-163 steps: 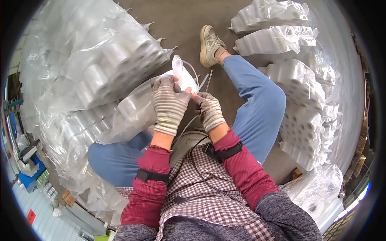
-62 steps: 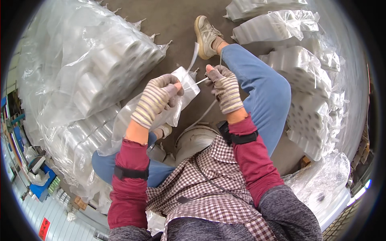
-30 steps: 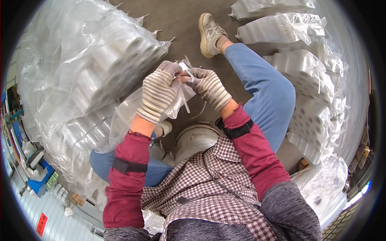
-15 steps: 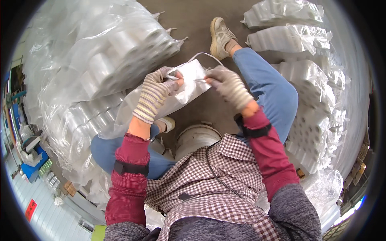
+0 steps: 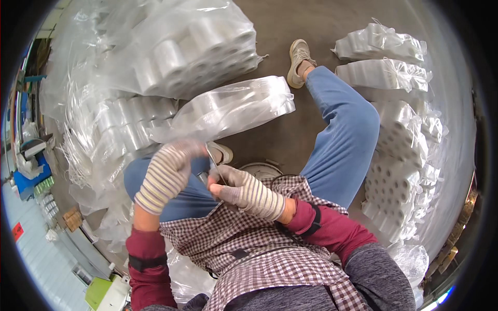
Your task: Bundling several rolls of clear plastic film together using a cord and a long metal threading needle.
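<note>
My left hand (image 5: 174, 165), in a striped knit glove with bare fingertips, is raised above my left thigh. Its fingers are smeared by motion, so their grip is unclear. Close by, my right hand (image 5: 248, 191) in a matching glove is closed on a thin pale cord (image 5: 213, 155), which curves up toward the left fingers. A small grey cylindrical piece (image 5: 203, 178) shows between the hands; which hand holds it, I cannot tell. Beyond them lies a clear plastic bag of silvery cylinders (image 5: 236, 106), touched by neither hand.
Larger plastic-wrapped stacks of cylinders (image 5: 181, 57) rise on the left. More wrapped bundles (image 5: 391, 166) line the right side. A bunch of pale strips (image 5: 78, 140) hangs at the left stack. A round pale container top (image 5: 261, 170) stands between my legs.
Both hands have let go of the white bag end and drawn back toward my lap. The bag now lies against the left stack. My right hand has crossed leftward.
</note>
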Motion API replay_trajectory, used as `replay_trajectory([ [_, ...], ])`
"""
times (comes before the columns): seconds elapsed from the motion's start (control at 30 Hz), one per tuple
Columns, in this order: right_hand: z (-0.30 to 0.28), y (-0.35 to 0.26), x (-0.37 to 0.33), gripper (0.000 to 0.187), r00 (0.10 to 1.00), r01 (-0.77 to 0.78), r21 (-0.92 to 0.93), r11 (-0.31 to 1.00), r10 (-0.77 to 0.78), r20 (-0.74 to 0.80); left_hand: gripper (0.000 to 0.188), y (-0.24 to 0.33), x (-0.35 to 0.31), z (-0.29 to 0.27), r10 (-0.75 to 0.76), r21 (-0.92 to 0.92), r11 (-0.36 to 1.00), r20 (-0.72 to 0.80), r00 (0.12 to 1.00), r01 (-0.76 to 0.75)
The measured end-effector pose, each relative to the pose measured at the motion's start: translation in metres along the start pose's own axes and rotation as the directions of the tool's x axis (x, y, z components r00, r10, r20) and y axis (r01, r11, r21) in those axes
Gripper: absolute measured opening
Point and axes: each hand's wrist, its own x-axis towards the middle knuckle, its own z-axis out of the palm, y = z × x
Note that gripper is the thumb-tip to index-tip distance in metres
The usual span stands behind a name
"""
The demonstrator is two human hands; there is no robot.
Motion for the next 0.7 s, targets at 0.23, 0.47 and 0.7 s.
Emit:
replay_trajectory([
  [0.23,-0.011,0.026,0.007,0.021,0.942,0.085,0.066,0.994,-0.058,-0.330,0.054,-0.014,0.064,0.065,0.027,0.361,0.915,-0.504,0.863,0.182],
  [0.47,-0.067,0.022,0.033,0.020,0.667,-0.038,-0.915,0.402,-0.671,-0.323,0.025,-0.058,0.064,0.073,-0.251,-0.334,0.925,-0.171,0.953,0.184],
  [0.7,-0.095,-0.024,0.079,0.025,0.837,-0.197,-0.965,0.172,-0.484,-0.257,0.019,-0.064,0.060,0.068,-0.430,-0.902,0.357,0.073,0.900,0.243],
])
